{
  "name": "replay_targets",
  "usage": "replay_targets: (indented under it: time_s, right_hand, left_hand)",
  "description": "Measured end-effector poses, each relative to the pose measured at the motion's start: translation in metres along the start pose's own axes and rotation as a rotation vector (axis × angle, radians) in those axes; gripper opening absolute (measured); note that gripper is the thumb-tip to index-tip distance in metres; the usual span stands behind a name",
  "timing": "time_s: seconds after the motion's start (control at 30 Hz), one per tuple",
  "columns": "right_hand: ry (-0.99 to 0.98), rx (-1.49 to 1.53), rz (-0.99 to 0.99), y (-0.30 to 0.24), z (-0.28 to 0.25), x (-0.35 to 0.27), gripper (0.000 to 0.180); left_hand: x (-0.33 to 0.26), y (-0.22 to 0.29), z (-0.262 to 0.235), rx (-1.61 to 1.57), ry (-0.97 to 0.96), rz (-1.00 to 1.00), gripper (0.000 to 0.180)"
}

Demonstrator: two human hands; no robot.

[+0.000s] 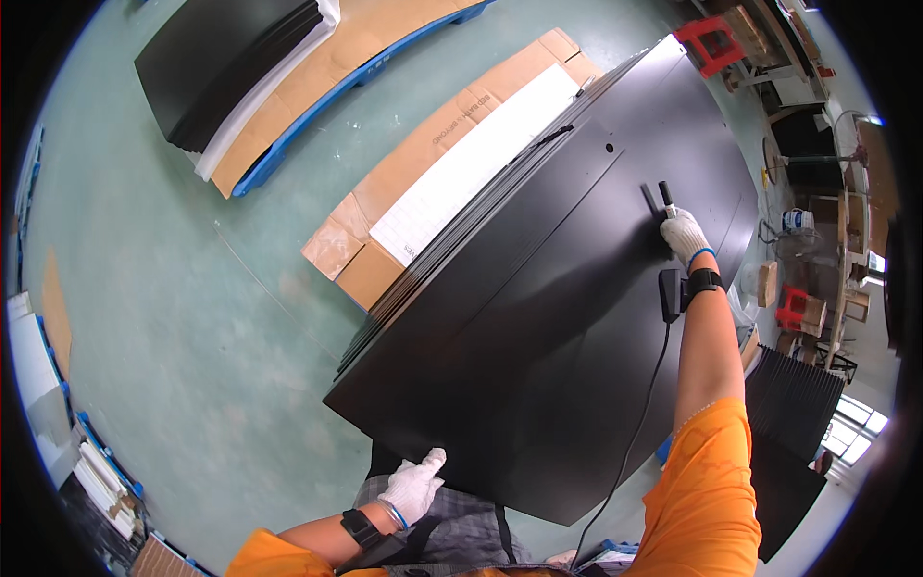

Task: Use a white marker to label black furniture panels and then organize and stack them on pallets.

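Observation:
A large black panel (pixel 538 317) lies on top of a stack of similar panels before me. My right hand (pixel 685 236), in a white knit glove, is closed around a marker pen (pixel 665 195) over the panel's right part. The pen's black end points up and away; the hand hides its lower end. At the near left edge of the panel is my left hand (pixel 413 489), gloved too, with its fingers closed at the edge and a fingertip over the border. Its other fingertips are hidden.
Cardboard (pixel 452 135) and a white sheet (pixel 471 159) lie beyond the stack. Another black panel stack (pixel 221 67) sits on a blue pallet (pixel 288 144) at far left. A black cable (pixel 635 423) hangs from my right wrist across the panel. Red stools (pixel 710 46) stand at right.

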State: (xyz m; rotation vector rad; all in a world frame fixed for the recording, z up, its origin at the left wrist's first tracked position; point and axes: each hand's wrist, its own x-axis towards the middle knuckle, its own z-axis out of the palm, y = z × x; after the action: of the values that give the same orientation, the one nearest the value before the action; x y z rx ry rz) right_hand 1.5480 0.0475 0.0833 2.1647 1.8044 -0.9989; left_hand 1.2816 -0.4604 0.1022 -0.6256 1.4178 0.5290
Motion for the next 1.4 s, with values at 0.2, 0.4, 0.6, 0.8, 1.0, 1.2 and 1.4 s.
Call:
replay_targets:
  time_s: [0.2,0.4,0.6,0.8,1.0,1.2,1.4]
  right_hand:
    - [0.066,-0.265,-0.013,0.003,-0.008,-0.002,0.010]
    - [0.106,-0.149,0.052,0.001,-0.006,-0.006,0.006]
    - [-0.018,-0.062,-0.041,0.019,0.005,0.023,0.017]
    - [-0.162,0.049,-0.146,0.024,0.010,0.023,0.030]
    - [0.746,-0.454,-0.321,0.005,0.030,-0.032,0.023]
    - [0.813,-0.492,-0.075,0.099,0.031,-0.104,0.012]
    - [0.502,-0.178,0.477,0.354,0.104,-0.248,0.033]
  left_hand:
    - [-0.008,-0.001,0.008,0.168,0.014,0.148,0.060]
    - [-0.009,0.002,0.013,0.222,0.135,0.067,0.057]
    - [0.013,-0.034,-0.016,0.458,-0.003,0.349,0.038]
    - [0.037,-0.049,-0.035,0.315,-0.093,0.446,0.035]
    - [-0.001,-0.001,0.013,-0.168,0.030,0.047,0.045]
    - [-0.003,0.017,-0.031,0.076,-0.101,0.128,0.042]
    - [-0.014,0.080,-0.103,0.429,0.354,0.592,0.064]
